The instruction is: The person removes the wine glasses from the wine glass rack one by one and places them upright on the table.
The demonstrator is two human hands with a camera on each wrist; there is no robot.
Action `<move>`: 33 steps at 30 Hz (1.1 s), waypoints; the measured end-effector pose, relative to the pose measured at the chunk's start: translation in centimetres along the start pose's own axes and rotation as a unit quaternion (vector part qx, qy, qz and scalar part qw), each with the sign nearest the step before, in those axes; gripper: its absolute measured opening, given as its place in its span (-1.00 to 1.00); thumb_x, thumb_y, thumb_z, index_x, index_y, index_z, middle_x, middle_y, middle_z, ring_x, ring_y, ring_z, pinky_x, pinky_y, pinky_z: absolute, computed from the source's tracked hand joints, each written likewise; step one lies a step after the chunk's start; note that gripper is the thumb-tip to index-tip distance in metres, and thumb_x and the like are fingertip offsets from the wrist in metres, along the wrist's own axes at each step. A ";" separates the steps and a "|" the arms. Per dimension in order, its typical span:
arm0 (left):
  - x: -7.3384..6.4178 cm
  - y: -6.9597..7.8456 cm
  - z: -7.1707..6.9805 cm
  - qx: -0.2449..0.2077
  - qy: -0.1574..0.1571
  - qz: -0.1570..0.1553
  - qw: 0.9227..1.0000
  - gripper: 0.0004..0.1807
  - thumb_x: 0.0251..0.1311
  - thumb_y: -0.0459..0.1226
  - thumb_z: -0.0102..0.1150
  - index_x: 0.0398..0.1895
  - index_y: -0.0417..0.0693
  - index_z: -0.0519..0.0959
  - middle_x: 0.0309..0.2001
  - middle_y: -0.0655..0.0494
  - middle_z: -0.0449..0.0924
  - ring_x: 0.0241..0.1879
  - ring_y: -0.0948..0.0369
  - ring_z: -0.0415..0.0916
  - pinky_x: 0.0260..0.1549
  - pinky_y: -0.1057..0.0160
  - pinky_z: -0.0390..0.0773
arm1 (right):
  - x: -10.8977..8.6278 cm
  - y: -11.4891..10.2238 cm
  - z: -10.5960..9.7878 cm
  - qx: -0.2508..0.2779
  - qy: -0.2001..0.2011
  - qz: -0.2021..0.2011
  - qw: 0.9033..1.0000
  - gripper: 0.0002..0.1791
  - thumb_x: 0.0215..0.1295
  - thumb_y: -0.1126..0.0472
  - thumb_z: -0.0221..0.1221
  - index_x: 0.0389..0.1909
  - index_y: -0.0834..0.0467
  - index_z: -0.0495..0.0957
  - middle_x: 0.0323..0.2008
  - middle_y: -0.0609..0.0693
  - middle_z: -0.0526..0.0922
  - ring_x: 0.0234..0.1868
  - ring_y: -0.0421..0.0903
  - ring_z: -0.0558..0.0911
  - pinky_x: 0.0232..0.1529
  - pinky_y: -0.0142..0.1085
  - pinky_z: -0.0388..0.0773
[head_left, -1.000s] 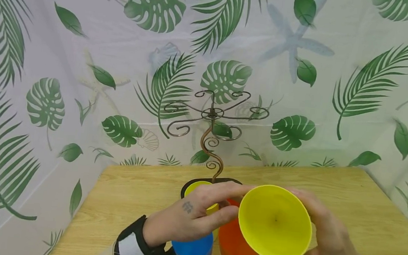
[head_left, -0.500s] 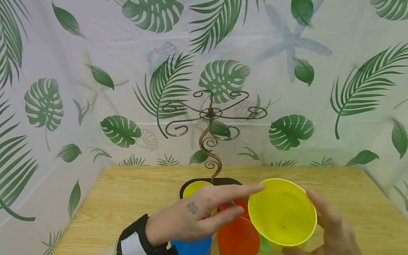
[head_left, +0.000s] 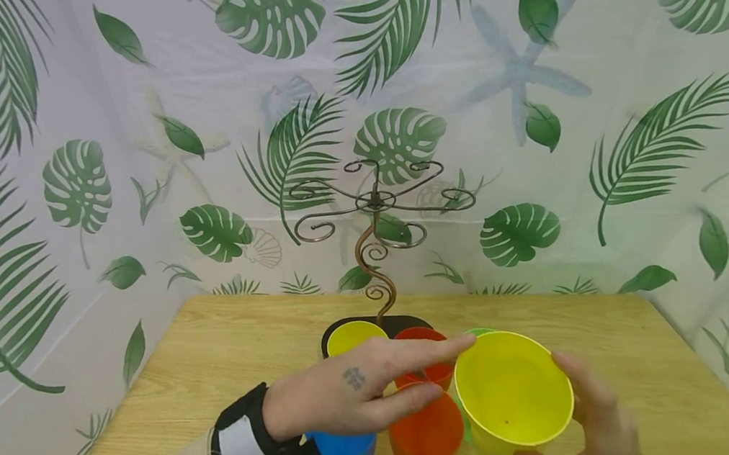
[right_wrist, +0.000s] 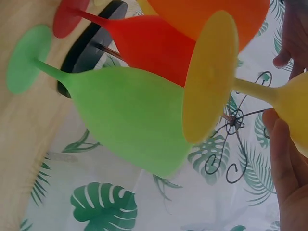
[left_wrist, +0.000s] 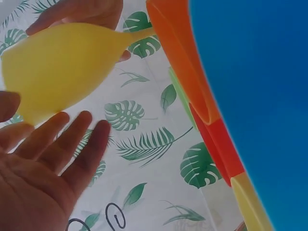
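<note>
My right hand point(head_left: 600, 436) grips a yellow plastic wine glass point(head_left: 513, 385) by its bowl, thumb at the near side and fingers at the far right. The glass is tilted, its mouth facing me. From the left, my left hand point(head_left: 350, 389) reaches over the other glasses, fingers extended, its index fingertip at the rim of the held glass. Below that hand stand a blue glass point(head_left: 347, 454) and an orange glass point(head_left: 428, 428). Behind are a red glass point(right_wrist: 149, 48) and a second yellow glass point(head_left: 355, 335). A green glass point(right_wrist: 125, 115) is partly hidden behind the held one.
A curled metal wire rack point(head_left: 376, 203) on a wavy stem rises from a black base point(head_left: 408, 324) behind the glasses. They stand on a wooden table point(head_left: 250, 347). A leaf-patterned cloth point(head_left: 459, 257) hangs behind the table.
My right hand has turned the yellow wine glass more upright and moved it slightly right, uncovering parts of the orange, red and green glasses. My left hand has followed a little to the right.
</note>
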State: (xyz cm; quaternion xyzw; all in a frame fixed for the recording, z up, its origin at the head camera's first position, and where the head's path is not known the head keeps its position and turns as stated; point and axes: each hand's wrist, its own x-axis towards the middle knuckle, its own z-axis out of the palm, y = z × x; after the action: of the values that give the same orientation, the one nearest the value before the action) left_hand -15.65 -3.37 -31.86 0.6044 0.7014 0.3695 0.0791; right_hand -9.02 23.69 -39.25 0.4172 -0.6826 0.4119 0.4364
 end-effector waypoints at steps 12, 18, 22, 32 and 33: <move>0.5 0.4 -0.5 0.103 -0.113 -0.070 0.986 -0.27 0.53 -0.17 0.06 0.63 -0.10 0.04 0.62 0.07 0.06 0.57 0.25 0.08 0.45 0.35 0.21 | -4.0 -0.8 0.1 -0.112 -0.048 0.168 0.978 0.07 0.25 -0.29 0.25 0.36 0.55 0.18 0.34 -0.29 0.43 0.15 -0.44 0.51 0.17 -0.66 0.42; 0.8 0.3 -0.4 0.164 -0.148 -0.102 0.970 -0.23 0.53 -0.03 0.05 0.65 0.00 0.01 0.64 0.06 -0.02 0.60 0.23 -0.03 0.48 0.29 0.19 | -5.0 -0.5 0.0 -0.116 -0.071 0.192 0.972 0.15 -0.01 0.00 0.59 0.41 0.48 0.15 0.34 -0.32 0.41 0.14 -0.47 0.51 0.11 -0.67 0.46; 1.4 0.2 -0.1 0.193 -0.162 -0.093 0.963 -0.23 0.52 -0.02 0.04 0.64 -0.06 0.04 0.64 0.04 -0.01 0.60 0.22 -0.03 0.48 0.32 0.16 | -6.0 -0.1 0.2 -0.113 -0.067 0.202 0.971 0.29 -0.41 0.38 0.67 0.43 0.46 0.14 0.35 -0.32 0.40 0.13 -0.48 0.51 0.11 -0.69 0.44; 1.9 -0.2 0.7 0.204 -0.195 -0.119 0.952 -0.22 0.52 -0.02 0.05 0.65 -0.02 0.01 0.65 0.11 -0.06 0.63 0.18 -0.13 0.51 0.28 0.11 | -7.7 1.3 0.6 -0.047 -0.049 0.159 0.985 0.09 0.02 0.14 0.58 0.36 0.59 0.13 0.42 0.04 0.40 0.31 -0.30 0.46 0.12 -0.62 0.48; 1.9 -0.3 0.8 0.204 -0.197 -0.122 0.951 -0.22 0.52 -0.02 0.06 0.65 -0.02 0.01 0.65 0.12 -0.06 0.63 0.18 -0.12 0.50 0.27 0.12 | -7.8 1.5 0.7 -0.030 -0.047 0.151 0.987 0.08 0.06 0.13 0.56 0.36 0.61 0.12 0.43 0.12 0.38 0.34 -0.27 0.44 0.11 -0.61 0.50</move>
State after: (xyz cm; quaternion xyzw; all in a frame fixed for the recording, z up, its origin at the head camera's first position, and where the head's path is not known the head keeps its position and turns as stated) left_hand -15.94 -1.35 -31.95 0.5784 0.8005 0.0798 0.1355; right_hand -8.43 25.17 -47.09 0.3149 -0.7694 0.4322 0.3493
